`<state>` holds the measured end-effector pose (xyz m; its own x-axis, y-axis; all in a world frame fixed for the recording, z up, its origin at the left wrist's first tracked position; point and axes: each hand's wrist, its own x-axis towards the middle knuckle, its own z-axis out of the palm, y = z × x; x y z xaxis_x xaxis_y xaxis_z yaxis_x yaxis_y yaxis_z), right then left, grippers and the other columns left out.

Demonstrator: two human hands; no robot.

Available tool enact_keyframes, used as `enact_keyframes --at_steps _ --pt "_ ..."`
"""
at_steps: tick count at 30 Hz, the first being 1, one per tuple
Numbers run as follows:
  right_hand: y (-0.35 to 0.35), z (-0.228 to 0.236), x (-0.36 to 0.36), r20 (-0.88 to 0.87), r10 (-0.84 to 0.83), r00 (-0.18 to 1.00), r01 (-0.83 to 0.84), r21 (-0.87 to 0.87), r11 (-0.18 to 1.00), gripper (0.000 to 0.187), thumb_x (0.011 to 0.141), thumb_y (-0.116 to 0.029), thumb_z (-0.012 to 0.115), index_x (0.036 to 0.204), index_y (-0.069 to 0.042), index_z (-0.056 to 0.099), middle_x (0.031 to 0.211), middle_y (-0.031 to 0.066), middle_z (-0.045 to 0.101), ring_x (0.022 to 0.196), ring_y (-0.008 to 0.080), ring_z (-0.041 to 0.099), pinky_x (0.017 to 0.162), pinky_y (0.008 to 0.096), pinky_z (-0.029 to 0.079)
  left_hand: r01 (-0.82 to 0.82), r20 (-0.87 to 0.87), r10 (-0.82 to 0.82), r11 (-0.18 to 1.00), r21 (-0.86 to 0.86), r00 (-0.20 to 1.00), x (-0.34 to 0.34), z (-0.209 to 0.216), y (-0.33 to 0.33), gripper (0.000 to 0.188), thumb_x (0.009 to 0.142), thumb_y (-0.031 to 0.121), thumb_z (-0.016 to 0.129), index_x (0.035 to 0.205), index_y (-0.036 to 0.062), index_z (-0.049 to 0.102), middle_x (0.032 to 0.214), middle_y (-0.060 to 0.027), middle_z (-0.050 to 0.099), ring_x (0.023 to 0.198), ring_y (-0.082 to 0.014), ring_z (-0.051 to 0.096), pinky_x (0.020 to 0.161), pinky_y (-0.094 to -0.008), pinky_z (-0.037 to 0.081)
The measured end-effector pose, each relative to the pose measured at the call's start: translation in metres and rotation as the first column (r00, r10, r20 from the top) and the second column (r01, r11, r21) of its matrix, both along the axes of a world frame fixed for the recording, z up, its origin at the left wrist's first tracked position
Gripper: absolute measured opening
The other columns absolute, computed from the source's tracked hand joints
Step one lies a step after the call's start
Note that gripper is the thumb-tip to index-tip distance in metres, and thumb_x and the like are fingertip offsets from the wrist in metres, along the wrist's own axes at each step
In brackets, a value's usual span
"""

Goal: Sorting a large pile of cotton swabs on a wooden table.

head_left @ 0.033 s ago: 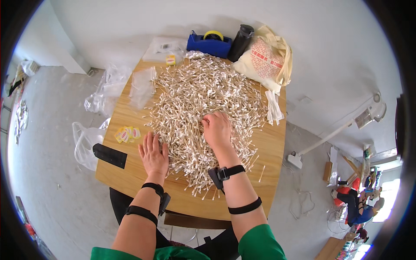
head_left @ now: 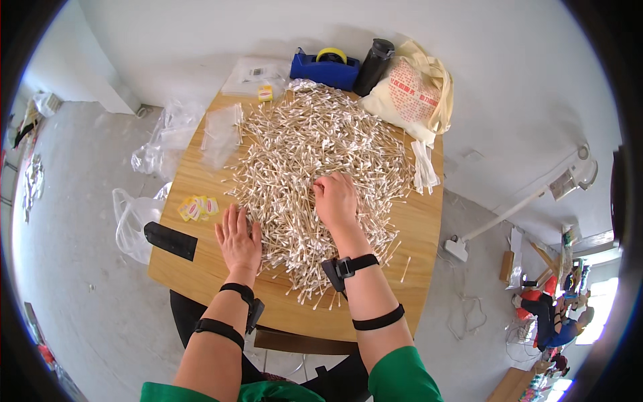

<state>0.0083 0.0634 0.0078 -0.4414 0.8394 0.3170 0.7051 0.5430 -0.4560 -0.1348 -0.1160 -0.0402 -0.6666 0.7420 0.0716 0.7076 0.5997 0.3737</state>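
Note:
A broad heap of cotton swabs (head_left: 301,147), wooden sticks with white tips, covers the middle of the wooden table (head_left: 402,268). Over the heap's centre, my right hand (head_left: 336,201) is closed, its fingers curled down among the swabs; the fingertips are mostly hidden. My left hand (head_left: 238,242) lies flat at the heap's left edge, fingers stretched out and holding nothing. Yellow-and-white small cards (head_left: 198,208) lie beyond it to the left. Past them, a clear plastic bag (head_left: 222,136) rests beside the heap with swabs at its edge.
Along the table's far side stand a blue tape dispenser (head_left: 325,70), a black bottle (head_left: 373,67) and a cream cloth bag (head_left: 405,100). White strips (head_left: 424,167) lie at the right edge. A black flat object (head_left: 170,241) overhangs the left edge. Plastic bags (head_left: 134,224) hang beyond it.

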Motion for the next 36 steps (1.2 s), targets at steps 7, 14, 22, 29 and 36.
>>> enact_keyframes --at_steps 7,14,22,29,36 --pt "0.002 0.003 0.003 -0.122 0.021 0.992 -0.017 0.026 0.999 0.009 0.08 -0.012 0.07 0.079 -0.005 0.064 0.087 0.0094 0.062 0.089 0.0302 0.058 0.082 0.0416 0.046 0.009 -0.007 -0.009 1.0 -0.019 1.0 -0.001 0.0 0.0 0.049 0.098 0.038 0.045 0.139 0.0127 0.046 0.152 -0.0078 0.037 0.144 -0.0239 0.027 0.119 -0.0469 0.013" --pt "-0.026 0.016 0.046 -0.614 -0.169 0.771 -0.088 -0.366 0.927 0.011 0.082 0.006 0.057 0.078 -0.001 0.051 0.1 0.0167 0.064 0.099 0.028 0.063 0.085 0.0374 0.055 0.008 0.007 -0.008 1.0 0.028 1.0 0.001 0.002 0.001 0.048 0.097 0.037 0.046 0.138 0.0123 0.048 0.151 -0.0077 0.039 0.143 -0.0243 0.029 0.119 -0.0477 0.014" --pt "-0.056 0.031 0.07 -0.659 -0.42 0.624 -0.005 -0.541 0.841 0.009 0.084 0.008 0.055 0.082 0.001 0.049 0.105 0.0166 0.064 0.089 0.0186 0.064 0.076 0.0282 0.055 -0.003 0.004 0.003 1.0 0.007 1.0 -0.001 0.0 -0.001 0.048 0.098 0.038 0.046 0.138 0.0133 0.047 0.151 -0.007 0.038 0.143 -0.0231 0.028 0.119 -0.0472 0.013" --pt "-0.076 0.02 0.107 -0.405 -0.432 0.806 0.232 -0.456 0.86 0.01 0.085 0.001 0.059 0.077 0.001 0.054 0.098 0.0081 0.062 0.076 0.0137 0.059 0.062 0.0257 0.049 -0.002 0.001 0.002 1.0 -0.02 1.0 -0.001 0.002 0.001 0.048 0.098 0.039 0.044 0.139 0.0129 0.047 0.152 -0.0067 0.037 0.144 -0.0229 0.027 0.12 -0.0463 0.013" --pt "-0.163 0.054 0.131 -0.578 -0.281 0.766 -0.492 -0.808 0.324 0.009 0.091 -0.004 0.055 0.082 -0.003 0.056 0.07 0.004 0.062 0.063 0.0129 0.06 0.061 0.0285 0.05 0.007 0.007 -0.007 0.999 -0.032 1.0 0.001 0.006 0.001 0.048 0.099 0.038 0.043 0.139 0.0122 0.047 0.152 -0.0076 0.036 0.144 -0.0234 0.026 0.119 -0.0465 0.013"
